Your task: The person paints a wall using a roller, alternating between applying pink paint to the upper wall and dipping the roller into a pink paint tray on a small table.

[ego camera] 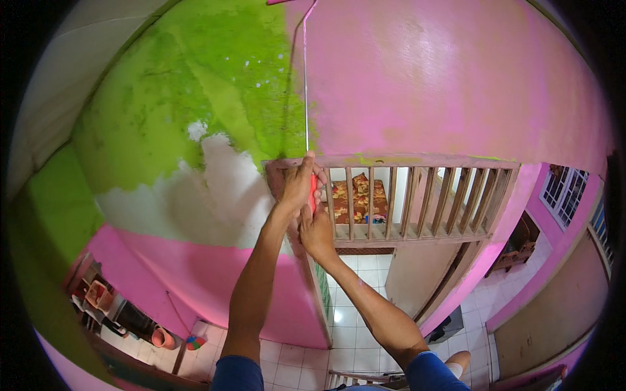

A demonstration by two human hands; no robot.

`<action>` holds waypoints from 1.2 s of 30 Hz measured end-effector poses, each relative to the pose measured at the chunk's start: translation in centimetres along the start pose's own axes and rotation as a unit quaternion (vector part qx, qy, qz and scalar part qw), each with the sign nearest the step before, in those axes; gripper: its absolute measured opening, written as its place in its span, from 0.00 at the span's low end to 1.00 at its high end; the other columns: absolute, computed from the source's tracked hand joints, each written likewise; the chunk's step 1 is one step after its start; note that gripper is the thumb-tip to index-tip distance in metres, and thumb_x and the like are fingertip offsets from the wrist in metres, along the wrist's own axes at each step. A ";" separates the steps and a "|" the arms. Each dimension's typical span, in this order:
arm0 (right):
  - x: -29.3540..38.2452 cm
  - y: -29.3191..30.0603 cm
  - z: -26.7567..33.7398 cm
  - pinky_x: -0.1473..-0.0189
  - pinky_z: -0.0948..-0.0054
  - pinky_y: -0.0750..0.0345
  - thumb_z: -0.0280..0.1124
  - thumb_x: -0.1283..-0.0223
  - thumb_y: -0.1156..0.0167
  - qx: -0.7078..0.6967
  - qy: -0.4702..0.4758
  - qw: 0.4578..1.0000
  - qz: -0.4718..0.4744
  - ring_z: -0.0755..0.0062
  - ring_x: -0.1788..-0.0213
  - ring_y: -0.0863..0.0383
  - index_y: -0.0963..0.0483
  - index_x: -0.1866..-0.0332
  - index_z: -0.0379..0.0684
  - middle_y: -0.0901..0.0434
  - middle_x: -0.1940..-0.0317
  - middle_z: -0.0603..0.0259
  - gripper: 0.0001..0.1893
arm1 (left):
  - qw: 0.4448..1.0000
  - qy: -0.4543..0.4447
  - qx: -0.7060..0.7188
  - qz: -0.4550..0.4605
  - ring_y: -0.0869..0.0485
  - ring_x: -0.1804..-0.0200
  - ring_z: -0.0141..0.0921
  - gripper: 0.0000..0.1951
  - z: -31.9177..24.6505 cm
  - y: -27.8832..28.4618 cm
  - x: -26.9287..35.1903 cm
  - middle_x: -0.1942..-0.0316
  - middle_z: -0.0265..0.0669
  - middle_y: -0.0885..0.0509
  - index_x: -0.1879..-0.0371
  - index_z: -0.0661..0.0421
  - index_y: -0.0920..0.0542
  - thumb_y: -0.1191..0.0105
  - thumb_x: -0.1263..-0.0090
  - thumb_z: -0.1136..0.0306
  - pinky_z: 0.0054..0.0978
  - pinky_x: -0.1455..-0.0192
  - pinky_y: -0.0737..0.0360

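Note:
Both my hands are wrapped around the red handle (pixel 313 191) of a paint roller. My left hand (pixel 296 184) grips the upper part, its thumb along the handle. Just below it, my right hand (pixel 317 230) holds the lower end. From the handle a thin metal rod (pixel 306 93) runs upward and bends near the top, where it is coated in pink paint. Only the edge of the pink roller head (pixel 279 2) shows at the top rim. Behind the rod, the wall is pink (pixel 391 88) on the right and patchy green (pixel 210 73) on the left.
A wooden transom with slats (pixel 370 200) spans the doorway behind my hands. Below it stands a door leaf (pixel 415 273). A grey-white bare patch (pixel 195 205) lies between green and lower pink wall (pixel 234 288). Far below are floor tiles (pixel 288 364) and an orange bucket (pixel 163 337).

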State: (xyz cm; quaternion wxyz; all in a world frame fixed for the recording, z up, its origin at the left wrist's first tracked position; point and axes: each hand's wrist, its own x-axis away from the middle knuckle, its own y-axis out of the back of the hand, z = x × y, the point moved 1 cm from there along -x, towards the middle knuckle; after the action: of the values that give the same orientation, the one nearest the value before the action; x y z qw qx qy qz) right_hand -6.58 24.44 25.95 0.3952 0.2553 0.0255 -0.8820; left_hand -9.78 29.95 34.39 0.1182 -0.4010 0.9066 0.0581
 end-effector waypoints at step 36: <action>-9.7 1.6 12.3 0.64 0.55 0.27 0.46 0.36 0.56 0.015 0.082 0.992 -0.097 0.44 0.67 0.21 0.28 0.70 0.27 0.25 0.76 0.36 0.26 | 1.000 -0.005 -0.025 -0.018 0.33 0.87 0.25 0.30 -14.1 0.5 -5.7 0.87 0.30 0.33 0.81 0.55 0.29 0.66 0.31 0.39 0.24 0.84 0.31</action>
State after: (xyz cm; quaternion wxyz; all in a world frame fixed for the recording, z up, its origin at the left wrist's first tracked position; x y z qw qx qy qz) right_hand -5.30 26.93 41.48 0.3010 0.3288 0.0694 -0.8924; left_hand -8.80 31.57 49.48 0.1135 -0.4194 0.8971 0.0805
